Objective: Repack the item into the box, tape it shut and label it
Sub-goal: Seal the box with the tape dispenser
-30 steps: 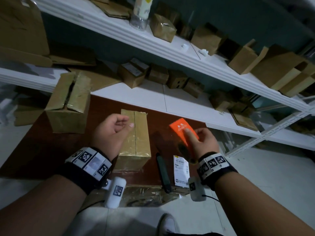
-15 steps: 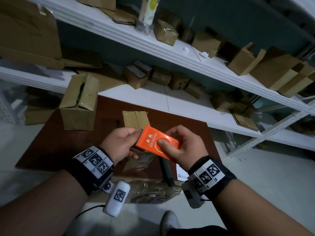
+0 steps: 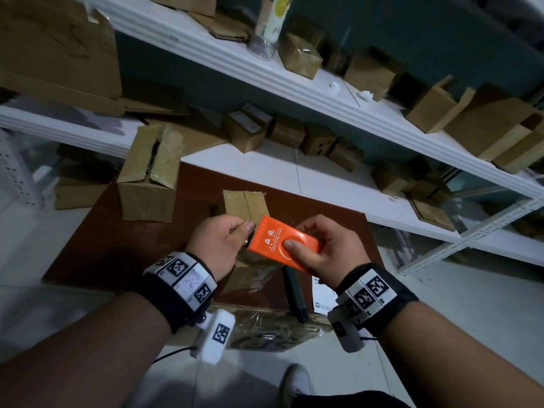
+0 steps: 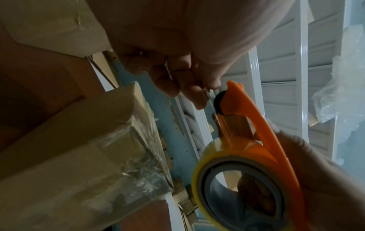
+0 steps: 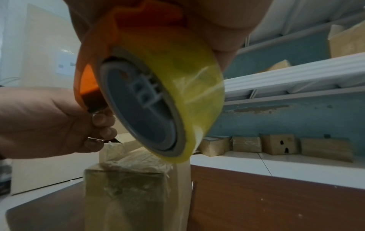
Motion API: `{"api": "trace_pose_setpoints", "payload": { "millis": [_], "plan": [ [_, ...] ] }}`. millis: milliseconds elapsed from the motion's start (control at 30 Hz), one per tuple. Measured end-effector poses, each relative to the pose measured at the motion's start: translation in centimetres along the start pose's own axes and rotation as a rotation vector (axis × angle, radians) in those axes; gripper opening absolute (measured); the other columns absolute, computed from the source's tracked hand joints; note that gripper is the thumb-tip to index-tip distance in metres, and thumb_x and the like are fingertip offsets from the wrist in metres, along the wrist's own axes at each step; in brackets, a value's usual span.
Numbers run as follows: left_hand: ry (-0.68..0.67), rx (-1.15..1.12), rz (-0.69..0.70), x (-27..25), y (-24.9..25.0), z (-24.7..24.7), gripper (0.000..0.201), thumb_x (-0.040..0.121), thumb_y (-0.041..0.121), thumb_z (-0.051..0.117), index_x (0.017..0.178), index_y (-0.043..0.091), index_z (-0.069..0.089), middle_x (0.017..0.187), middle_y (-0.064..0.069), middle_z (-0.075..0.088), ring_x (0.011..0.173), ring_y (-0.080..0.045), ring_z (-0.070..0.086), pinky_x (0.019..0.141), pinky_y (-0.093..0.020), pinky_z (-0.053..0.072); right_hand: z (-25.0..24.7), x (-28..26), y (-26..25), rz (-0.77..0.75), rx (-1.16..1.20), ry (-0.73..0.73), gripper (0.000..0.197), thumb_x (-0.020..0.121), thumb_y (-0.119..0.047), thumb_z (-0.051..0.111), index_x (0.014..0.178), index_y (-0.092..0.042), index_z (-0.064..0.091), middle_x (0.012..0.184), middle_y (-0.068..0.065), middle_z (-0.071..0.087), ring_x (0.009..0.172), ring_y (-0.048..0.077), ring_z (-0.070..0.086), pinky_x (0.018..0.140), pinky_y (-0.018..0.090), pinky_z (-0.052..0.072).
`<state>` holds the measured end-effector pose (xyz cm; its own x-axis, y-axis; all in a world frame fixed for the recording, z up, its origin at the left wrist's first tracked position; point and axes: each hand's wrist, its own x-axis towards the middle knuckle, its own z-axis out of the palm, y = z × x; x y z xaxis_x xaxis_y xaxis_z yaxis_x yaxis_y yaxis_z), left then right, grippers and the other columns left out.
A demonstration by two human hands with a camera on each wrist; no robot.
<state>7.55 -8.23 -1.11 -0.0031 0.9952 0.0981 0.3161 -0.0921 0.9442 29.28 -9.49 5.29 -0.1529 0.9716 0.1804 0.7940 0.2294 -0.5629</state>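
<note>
My right hand (image 3: 325, 247) grips an orange tape dispenser (image 3: 279, 238) with a roll of clear yellowish tape (image 5: 177, 87), held above the table. My left hand (image 3: 226, 244) pinches the tape end at the dispenser's toothed edge; the pinch shows in the left wrist view (image 4: 197, 92). Under both hands lies the closed cardboard box (image 3: 244, 203), its top flaps meeting at a centre seam and its sides glossy with old tape (image 5: 126, 187). A white shipping label (image 3: 322, 298) lies on the table to the box's right, partly hidden by my right wrist.
The brown table (image 3: 117, 231) also holds a larger half-open carton (image 3: 150, 178) at the back left and a dark pen-like tool (image 3: 294, 293) beside the label. Crumpled clear film (image 3: 273, 328) hangs at the near edge. White shelves (image 3: 323, 178) behind carry several small boxes.
My left hand left the box top and rose to the dispenser. My right hand swung the dispenser left over the box. Both hands now meet on it.
</note>
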Motion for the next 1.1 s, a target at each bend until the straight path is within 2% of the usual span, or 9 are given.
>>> {"api": "trace_pose_setpoints", "payload": {
  "millis": [200, 333, 433, 533, 667, 833, 933, 1033, 1100],
  "plan": [
    [0.044, 0.137, -0.021, -0.2, -0.5, 0.3, 0.041, 0.098, 0.038, 0.054, 0.065, 0.015, 0.061, 0.065, 0.003, 0.061, 0.064, -0.017, 0.057, 0.055, -0.029, 0.039, 0.2, 0.1, 1.3, 0.02, 0.006, -0.025, 0.028, 0.074, -0.053, 0.081, 0.089, -0.034, 0.066, 0.08, -0.012, 0.071, 0.07, 0.003, 0.066, 0.059, 0.023, 0.054],
    [0.087, 0.202, -0.037, -0.8, -0.6, 1.0, 0.033, 0.098, 0.037, 0.055, 0.067, 0.026, 0.057, 0.102, 0.004, 0.051, 0.098, -0.02, 0.052, 0.093, -0.034, 0.043, -0.2, 0.0, 2.1, 0.067, 0.04, -0.04, 0.026, 0.073, -0.047, 0.083, 0.087, -0.032, 0.068, 0.08, -0.007, 0.071, 0.069, 0.007, 0.066, 0.06, 0.03, 0.057],
    [0.044, 0.211, -0.138, -1.5, -0.2, 1.7, 0.033, 0.099, 0.038, 0.052, 0.068, 0.026, 0.056, 0.113, 0.004, 0.044, 0.105, -0.023, 0.052, 0.102, -0.034, 0.041, -0.2, -0.2, 2.7, 0.075, 0.032, -0.073, 0.027, 0.073, -0.048, 0.083, 0.088, -0.033, 0.067, 0.079, -0.007, 0.07, 0.068, 0.008, 0.066, 0.056, 0.029, 0.057],
    [-0.075, 0.193, -0.265, -1.6, -0.3, 1.9, 0.036, 0.102, 0.04, 0.047, 0.072, 0.022, 0.056, 0.113, -0.002, 0.051, 0.095, -0.022, 0.058, 0.089, -0.03, 0.045, 0.3, -0.4, 3.3, 0.105, 0.007, -0.117, 0.026, 0.072, -0.049, 0.083, 0.085, -0.037, 0.065, 0.078, -0.007, 0.069, 0.067, 0.007, 0.066, 0.052, 0.023, 0.055],
    [-0.152, 0.113, -0.311, -0.8, -0.9, 2.0, 0.038, 0.104, 0.036, 0.044, 0.073, 0.019, 0.057, 0.067, 0.002, 0.057, 0.061, -0.014, 0.053, 0.052, -0.027, 0.031, 1.8, -0.4, 4.2, 0.151, -0.031, -0.125, 0.026, 0.071, -0.055, 0.081, 0.079, -0.042, 0.061, 0.077, -0.012, 0.068, 0.066, 0.0, 0.063, 0.058, 0.019, 0.05],
    [-0.075, 0.093, -0.262, 1.4, -3.0, 1.8, 0.039, 0.103, 0.034, 0.048, 0.074, 0.011, 0.062, 0.064, -0.003, 0.057, 0.064, -0.021, 0.054, 0.053, -0.029, 0.03, 4.0, 1.2, 3.8, 0.173, -0.055, -0.089, 0.026, 0.074, -0.055, 0.078, 0.082, -0.037, 0.061, 0.077, -0.012, 0.066, 0.068, 0.0, 0.06, 0.057, 0.014, 0.042],
    [0.03, 0.124, -0.175, 2.9, -4.4, 1.4, 0.036, 0.1, 0.029, 0.053, 0.081, 0.005, 0.07, 0.089, -0.002, 0.059, 0.087, -0.018, 0.054, 0.067, -0.027, 0.032, 4.7, 2.3, 3.3, 0.173, -0.082, -0.088, 0.03, 0.076, -0.059, 0.075, 0.089, -0.036, 0.061, 0.079, -0.014, 0.065, 0.069, 0.0, 0.06, 0.056, 0.014, 0.041],
    [0.177, 0.252, -0.083, 3.1, -5.1, 1.1, 0.029, 0.097, 0.035, 0.057, 0.082, 0.017, 0.074, 0.1, 0.002, 0.058, 0.102, -0.025, 0.054, 0.091, -0.033, 0.042, 4.4, 3.0, 2.9, 0.131, -0.079, -0.083, 0.037, 0.073, -0.066, 0.072, 0.094, -0.036, 0.062, 0.081, -0.013, 0.066, 0.071, 0.005, 0.064, 0.055, 0.021, 0.051],
    [0.195, 0.259, -0.06, 2.7, -4.8, 0.7, 0.03, 0.097, 0.04, 0.052, 0.071, 0.029, 0.063, 0.087, 0.007, 0.058, 0.093, -0.027, 0.057, 0.082, -0.038, 0.048, 3.7, 3.4, 2.8, 0.084, -0.091, -0.067, 0.039, 0.072, -0.066, 0.073, 0.094, -0.036, 0.063, 0.083, -0.013, 0.068, 0.073, 0.005, 0.065, 0.06, 0.023, 0.054]
  ]
}}
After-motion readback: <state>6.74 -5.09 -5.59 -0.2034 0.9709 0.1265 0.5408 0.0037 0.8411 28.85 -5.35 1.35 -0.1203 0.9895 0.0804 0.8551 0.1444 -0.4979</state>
